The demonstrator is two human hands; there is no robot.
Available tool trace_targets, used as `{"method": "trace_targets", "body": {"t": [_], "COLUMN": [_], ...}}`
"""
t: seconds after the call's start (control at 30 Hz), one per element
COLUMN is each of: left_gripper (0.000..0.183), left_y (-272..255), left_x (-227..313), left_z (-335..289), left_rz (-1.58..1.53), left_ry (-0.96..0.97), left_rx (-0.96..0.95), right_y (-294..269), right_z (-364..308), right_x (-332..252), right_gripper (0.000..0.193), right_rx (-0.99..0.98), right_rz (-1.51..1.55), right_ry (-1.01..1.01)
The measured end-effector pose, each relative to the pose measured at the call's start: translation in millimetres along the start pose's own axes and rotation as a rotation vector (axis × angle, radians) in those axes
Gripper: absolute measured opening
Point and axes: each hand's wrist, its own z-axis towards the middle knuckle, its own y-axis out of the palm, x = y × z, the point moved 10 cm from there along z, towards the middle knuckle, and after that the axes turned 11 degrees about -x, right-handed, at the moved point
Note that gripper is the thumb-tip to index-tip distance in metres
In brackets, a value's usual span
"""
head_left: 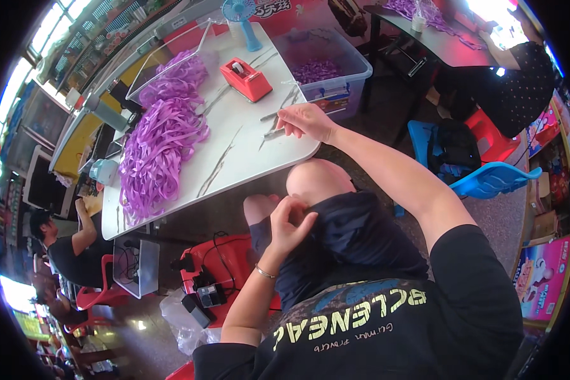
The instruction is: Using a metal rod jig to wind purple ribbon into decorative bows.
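Note:
My right hand [306,123] is above the right end of the white marble-patterned table [225,142]. Its fingers are closed on a two-pronged metal tool [271,116], whose grey prongs spread toward the left; whether it is tweezers or scissors I cannot make out. My left hand [291,223] rests against my thigh below the table edge, loosely curled, thumb apart from the fingers, nothing visible in it. A long heap of purple ribbons [161,139] covers the table's left side. Beyond my right hand sits a red tape dispenser [246,80].
A clear plastic bin [354,73] with purple ribbons stands past the table's right end. A small blue fan [252,35] is at the far edge. Right lies a blue chair [487,180] with a black bag; left, a red stool [234,253] carries cables. Other people sit left and far right.

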Motion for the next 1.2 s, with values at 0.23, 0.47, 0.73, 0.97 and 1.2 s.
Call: {"method": "trace_targets", "body": {"t": [0.23, 0.47, 0.73, 0.97, 1.2], "left_gripper": [0.012, 0.010, 0.011, 0.025, 0.042], "left_y": [4.0, -18.0, -27.7, -50.0, -68.7], "left_x": [-13.9, -76.6, -145.1, -169.6, -244.0], "left_z": [16.1, -5.0, -39.3, -22.3, -68.3], "left_rz": [-0.005, 0.401, 0.545, 0.895, 0.801], "left_ry": [-0.071, -0.102, -0.318, -0.394, -0.883], "left_rx": [-0.059, -0.105, -0.109, -0.032, -0.154], "right_y": [5.5, 9.3, 15.5, 132.7, 197.7], "right_z": [5.1, -70.0, -159.6, -198.2, -231.9], "right_x": [6.0, -54.1, 15.5, 236.9, 286.1], "right_gripper": [0.040, 0.023, 0.020, 0.078, 0.071], "right_rx": [-0.225, -0.521, -0.364, -0.860, -0.986], "right_rz": [0.046, -0.472, -0.685, -0.721, -0.457], "right_ry": [0.185, 0.161, 0.231, 0.557, 0.682]}}
